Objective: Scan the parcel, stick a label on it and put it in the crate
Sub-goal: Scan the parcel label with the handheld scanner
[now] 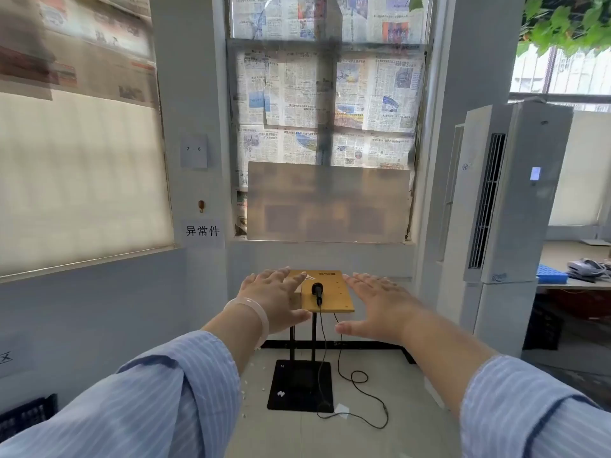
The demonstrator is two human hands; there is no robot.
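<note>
A small wooden stand table (337, 292) stands ahead under the window. A black handheld scanner (318, 291) lies on its top, its cable trailing to the floor. A small cardboard parcel (295, 299) sits at the table's left edge, partly hidden behind my left hand (276, 300). My left hand is stretched out flat with fingers spread, holding nothing. My right hand (380, 305) is held out flat the same way, right of the table, also empty. Some white paper (309, 277) lies near the scanner. Part of a dark crate (28, 416) shows at the lower left.
The stand's black base plate (299, 385) rests on the floor with the looping cable (360, 380) beside it. A tall white air conditioner (506, 193) stands at the right. Behind it is a desk with a blue tray (550, 274). The window is covered in newspaper.
</note>
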